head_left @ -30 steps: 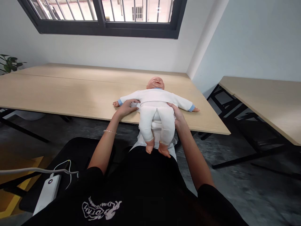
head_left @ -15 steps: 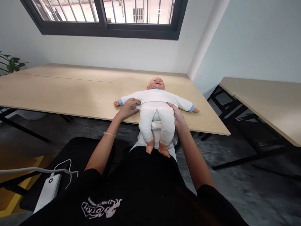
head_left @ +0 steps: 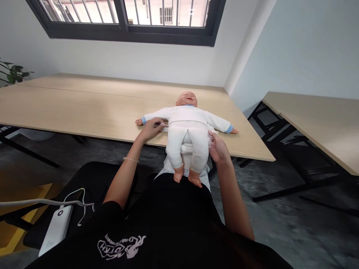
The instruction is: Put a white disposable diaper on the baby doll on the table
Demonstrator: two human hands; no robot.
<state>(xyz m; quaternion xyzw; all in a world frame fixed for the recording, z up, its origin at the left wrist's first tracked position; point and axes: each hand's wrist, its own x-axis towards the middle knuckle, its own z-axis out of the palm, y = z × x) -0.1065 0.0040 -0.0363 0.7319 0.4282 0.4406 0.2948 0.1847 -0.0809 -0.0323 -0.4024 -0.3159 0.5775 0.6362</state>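
A baby doll (head_left: 187, 115) in a white top with blue cuffs and white leggings lies on its back at the table's front edge, arms spread. Its legs hang over the edge towards my body. Under its hips is a white diaper (head_left: 186, 158), whose front part hangs down between and behind the legs. My left hand (head_left: 152, 129) pinches the diaper's side edge at the left of the doll's waist. On the other side, my right hand (head_left: 219, 147) has its fingers closed on the diaper's edge beside the doll's hip. The diaper's middle is hidden beneath the doll.
The wooden table (head_left: 92, 108) runs along the wall below a barred window (head_left: 126, 33). A second table (head_left: 316, 116) stands to the right. At lower left, a black chair (head_left: 92, 179) carries a white power bank (head_left: 56, 228) with a cable (head_left: 42, 202).
My right hand has moved from the doll's waist outward and down to the diaper's edge. The left hand has drawn slightly outward, and more of the diaper shows on both sides.
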